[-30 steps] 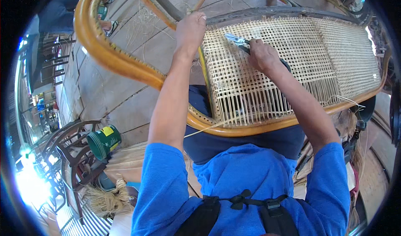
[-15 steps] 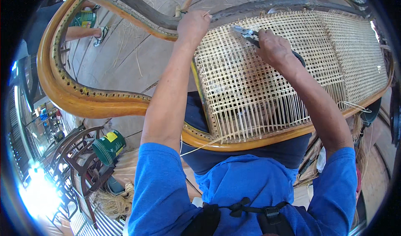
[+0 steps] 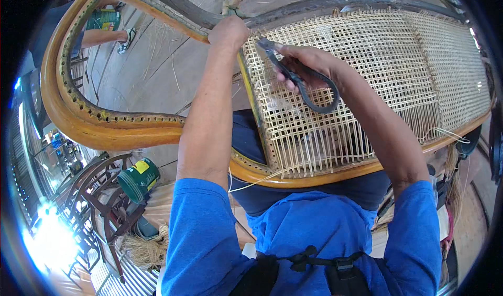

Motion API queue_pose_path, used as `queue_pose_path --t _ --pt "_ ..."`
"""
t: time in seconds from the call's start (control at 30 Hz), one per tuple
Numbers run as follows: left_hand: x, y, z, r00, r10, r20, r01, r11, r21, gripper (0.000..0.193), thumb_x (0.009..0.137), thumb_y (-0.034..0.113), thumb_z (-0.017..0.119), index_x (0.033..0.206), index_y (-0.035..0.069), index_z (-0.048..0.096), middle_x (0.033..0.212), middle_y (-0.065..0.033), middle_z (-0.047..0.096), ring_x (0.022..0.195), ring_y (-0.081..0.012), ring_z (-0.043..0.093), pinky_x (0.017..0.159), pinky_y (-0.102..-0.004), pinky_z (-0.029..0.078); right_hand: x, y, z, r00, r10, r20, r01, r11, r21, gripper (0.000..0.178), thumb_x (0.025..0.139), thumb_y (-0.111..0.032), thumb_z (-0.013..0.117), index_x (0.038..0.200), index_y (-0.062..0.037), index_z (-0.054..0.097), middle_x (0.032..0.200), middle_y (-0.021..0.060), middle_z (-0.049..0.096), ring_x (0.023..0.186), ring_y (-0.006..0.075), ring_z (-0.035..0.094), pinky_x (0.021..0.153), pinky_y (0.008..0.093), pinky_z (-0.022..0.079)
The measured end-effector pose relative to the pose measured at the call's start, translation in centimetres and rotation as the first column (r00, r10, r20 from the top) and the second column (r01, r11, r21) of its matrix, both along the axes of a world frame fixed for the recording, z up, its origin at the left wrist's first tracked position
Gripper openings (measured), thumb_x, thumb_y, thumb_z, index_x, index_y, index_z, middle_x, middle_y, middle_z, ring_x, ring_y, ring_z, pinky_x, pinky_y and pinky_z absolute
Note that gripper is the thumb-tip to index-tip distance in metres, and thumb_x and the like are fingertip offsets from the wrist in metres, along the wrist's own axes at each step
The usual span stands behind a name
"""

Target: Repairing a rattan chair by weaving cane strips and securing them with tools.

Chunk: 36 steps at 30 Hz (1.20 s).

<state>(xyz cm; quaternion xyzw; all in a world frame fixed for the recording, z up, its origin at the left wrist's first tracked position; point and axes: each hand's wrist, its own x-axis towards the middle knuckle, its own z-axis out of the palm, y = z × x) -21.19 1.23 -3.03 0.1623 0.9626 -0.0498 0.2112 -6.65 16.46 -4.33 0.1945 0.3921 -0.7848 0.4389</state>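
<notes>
A long curved wooden furniture frame (image 3: pixel 112 134) lies across my lap, part of it filled with woven cane (image 3: pixel 335 76). My left hand (image 3: pixel 229 34) is closed at the panel's far left corner, by the dark far rail. Its fingertips are hidden, so what it grips cannot be made out. Over the left part of the weave, my right hand (image 3: pixel 309 68) holds black-handled shears (image 3: pixel 319 106). Their tip points up and left, near my left hand, and one looped handle shows below the palm. Loose upright strands (image 3: pixel 314 154) span the gap along the near rail.
At the lower left, a green bucket (image 3: pixel 139 181) stands against dark wooden chair frames (image 3: pixel 99 207), above a bundle of loose fibre (image 3: pixel 144 251). Another person's leg (image 3: pixel 102 37) and a second green bucket (image 3: pixel 102 19) are at the upper left. Loose strands litter the floor (image 3: pixel 167 76).
My right hand has moved left with the shears and turned, now showing the fingers and looped handle. My left hand has shifted slightly left and down along the far corner.
</notes>
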Motion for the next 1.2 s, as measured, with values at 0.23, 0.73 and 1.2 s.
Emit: queue_pose_path --t 0.23,0.73,1.2 --pt "-1.7 -0.7 -1.4 0.991 0.096 0.092 -0.094 0.995 -0.022 0.031 0.081 0.021 0.052 0.103 0.004 0.065 0.108 -0.0172 0.063 0.103 -0.0315 0.060 0.085 -0.0410 0.049 -1.5 -2.4 -1.4 0.993 -0.093 0.073 0.104 0.980 -0.171 0.049 0.095 -0.046 0.036 0.086 -0.0021 0.055 0.072 0.0062 0.063 0.054 0.0117 0.059 0.042 0.0229 0.047" --pt "-0.7 -1.9 -2.5 0.994 -0.074 -0.085 0.091 0.970 0.226 0.022 0.077 0.024 0.056 0.083 0.005 0.067 0.083 -0.0212 0.064 0.084 -0.0369 0.062 0.076 -0.0442 0.048 -2.0 -4.3 -2.6 0.939 -0.311 0.143 0.340 0.901 -0.271 0.037 0.094 -0.032 0.040 0.086 0.0015 0.053 0.072 0.0109 0.062 0.051 0.0173 0.058 0.044 0.0284 0.051" --pt "2.8 -2.5 6.0 0.903 0.024 -0.429 0.171 0.896 0.410 0.025 0.084 0.023 0.049 0.086 0.004 0.064 0.082 -0.0201 0.063 0.082 -0.0383 0.061 0.073 -0.0461 0.047 0.1 0.0 5.6 0.927 0.094 -0.364 0.095 0.878 0.468 0.047 0.090 -0.043 0.046 0.076 0.0002 0.059 0.062 0.0074 0.060 0.046 0.0179 0.059 0.039 0.0300 0.048"
